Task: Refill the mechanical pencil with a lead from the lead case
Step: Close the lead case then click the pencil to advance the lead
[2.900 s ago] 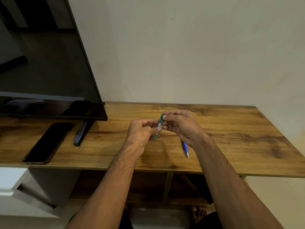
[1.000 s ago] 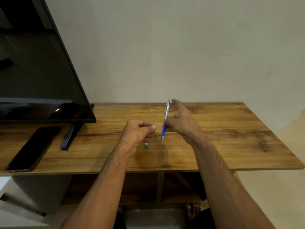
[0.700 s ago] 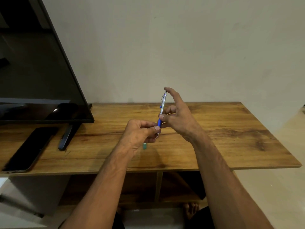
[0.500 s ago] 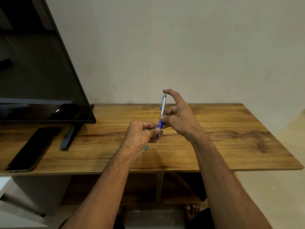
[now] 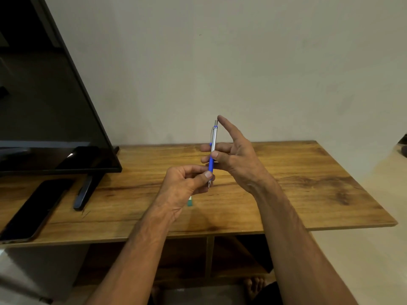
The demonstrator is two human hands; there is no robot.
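Observation:
The mechanical pencil [image 5: 213,148], silver above and blue below, stands nearly upright above the wooden table [image 5: 286,194]. My right hand [image 5: 233,155] holds its middle between thumb and fingers, with the index finger stretched up beside the pencil's top end. A thin dark lead seems to stick out of that top end. My left hand [image 5: 187,183] pinches the pencil's lower tip. The green lead case [image 5: 190,201] lies on the table just under my left hand, mostly hidden by it.
A large dark TV screen [image 5: 44,106] stands at the left on a black foot [image 5: 84,192]. A black phone [image 5: 30,212] lies flat near the table's left front edge. A plain wall rises behind the table.
The lead case went from both hands down onto the table. My right hand picked the pencil up off the table and raised it upright, and my left hand took hold of its lower tip.

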